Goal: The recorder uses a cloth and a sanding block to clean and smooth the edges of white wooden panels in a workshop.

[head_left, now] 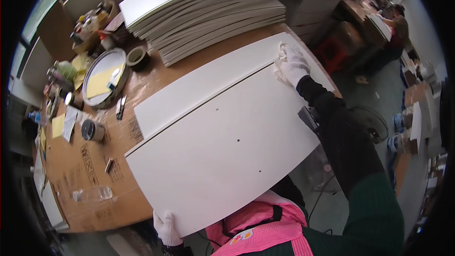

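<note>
A large white panel (227, 137) lies on the table in front of me, with a dark groove running lengthwise and a few small holes in its surface. White-gloved, my left hand (166, 227) grips the panel's near left corner. My right hand (295, 65), gloved too, reaches to the far right end of the panel. Its fingers are closed on a crumpled white cloth (283, 52) that rests on the surface by the groove. The glove and bunched fabric partly hide each other.
A tall stack of white panels (204, 19) stands at the back of the cardboard-covered table (128, 204). To the left are a round tub lid (121, 71), a tape roll (137, 58), a dark-lidded jar (92, 130), a cutter knife (121, 107) and a clear bottle (92, 194). Another person (398, 28) works far right.
</note>
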`<state>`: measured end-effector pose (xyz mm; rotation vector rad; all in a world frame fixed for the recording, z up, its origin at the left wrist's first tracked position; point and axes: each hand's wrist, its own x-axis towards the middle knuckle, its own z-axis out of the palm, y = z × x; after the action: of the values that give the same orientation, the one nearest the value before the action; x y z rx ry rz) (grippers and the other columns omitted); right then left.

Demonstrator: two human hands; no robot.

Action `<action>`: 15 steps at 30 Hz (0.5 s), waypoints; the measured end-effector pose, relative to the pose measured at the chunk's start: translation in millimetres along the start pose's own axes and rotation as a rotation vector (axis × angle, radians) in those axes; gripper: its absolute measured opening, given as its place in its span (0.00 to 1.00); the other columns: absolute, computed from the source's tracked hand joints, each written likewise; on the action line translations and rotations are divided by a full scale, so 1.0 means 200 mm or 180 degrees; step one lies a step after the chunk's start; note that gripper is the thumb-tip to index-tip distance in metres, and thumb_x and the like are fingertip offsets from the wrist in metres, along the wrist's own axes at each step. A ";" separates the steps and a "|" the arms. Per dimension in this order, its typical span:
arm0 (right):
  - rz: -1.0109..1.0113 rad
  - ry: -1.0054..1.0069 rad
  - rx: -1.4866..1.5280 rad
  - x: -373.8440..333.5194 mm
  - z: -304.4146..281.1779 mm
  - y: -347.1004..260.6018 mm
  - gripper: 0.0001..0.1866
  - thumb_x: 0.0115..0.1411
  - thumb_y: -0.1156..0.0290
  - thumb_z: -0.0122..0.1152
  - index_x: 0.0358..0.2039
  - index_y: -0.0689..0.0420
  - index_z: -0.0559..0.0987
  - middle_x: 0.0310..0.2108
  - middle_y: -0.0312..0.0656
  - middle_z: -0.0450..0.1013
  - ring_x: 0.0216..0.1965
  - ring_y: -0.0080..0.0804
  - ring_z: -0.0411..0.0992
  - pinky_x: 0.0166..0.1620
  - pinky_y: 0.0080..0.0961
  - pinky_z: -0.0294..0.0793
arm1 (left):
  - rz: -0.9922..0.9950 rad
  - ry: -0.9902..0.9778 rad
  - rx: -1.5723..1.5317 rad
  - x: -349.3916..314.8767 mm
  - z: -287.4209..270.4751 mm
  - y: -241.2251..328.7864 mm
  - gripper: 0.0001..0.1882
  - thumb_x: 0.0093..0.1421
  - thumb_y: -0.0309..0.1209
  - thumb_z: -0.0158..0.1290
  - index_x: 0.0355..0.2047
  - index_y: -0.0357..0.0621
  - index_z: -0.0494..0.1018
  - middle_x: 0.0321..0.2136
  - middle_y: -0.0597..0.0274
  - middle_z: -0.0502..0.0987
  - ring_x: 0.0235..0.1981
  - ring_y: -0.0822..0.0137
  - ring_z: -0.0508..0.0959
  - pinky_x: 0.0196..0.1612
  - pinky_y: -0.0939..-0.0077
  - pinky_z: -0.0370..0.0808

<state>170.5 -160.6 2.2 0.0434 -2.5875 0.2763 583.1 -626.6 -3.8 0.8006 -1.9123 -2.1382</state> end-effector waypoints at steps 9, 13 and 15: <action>-0.1935 -0.0971 0.1485 -0.47 -0.09 -1.54 0.15 0.51 0.68 0.57 0.39 0.60 0.75 0.42 0.53 0.73 0.47 0.50 0.71 0.53 0.40 0.69 | -0.0388 0.0077 0.0059 0.03 0.00 0.01 0.26 0.63 0.29 0.55 0.59 0.32 0.65 0.49 0.57 0.76 0.48 0.70 0.75 0.52 0.76 0.72; -0.2236 -0.1809 0.1523 -0.66 -0.17 -2.21 0.15 0.44 0.67 0.63 0.33 0.60 0.78 0.37 0.50 0.78 0.47 0.44 0.76 0.54 0.34 0.71 | -0.0358 0.0090 -0.0161 0.00 -0.02 0.02 0.26 0.63 0.28 0.54 0.60 0.31 0.65 0.49 0.57 0.76 0.48 0.70 0.76 0.53 0.76 0.72; -0.2367 -0.2384 0.1328 -0.72 -0.28 -2.32 0.19 0.40 0.66 0.66 0.33 0.60 0.78 0.33 0.47 0.77 0.44 0.43 0.76 0.54 0.32 0.71 | -0.0329 0.0114 -0.0200 -0.01 0.00 0.04 0.25 0.63 0.28 0.55 0.59 0.32 0.67 0.48 0.57 0.77 0.46 0.71 0.76 0.51 0.77 0.73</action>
<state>361.1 -606.3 62.5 1.4598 -2.9090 0.5844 582.3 -627.0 3.7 0.9380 -1.8144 -2.2147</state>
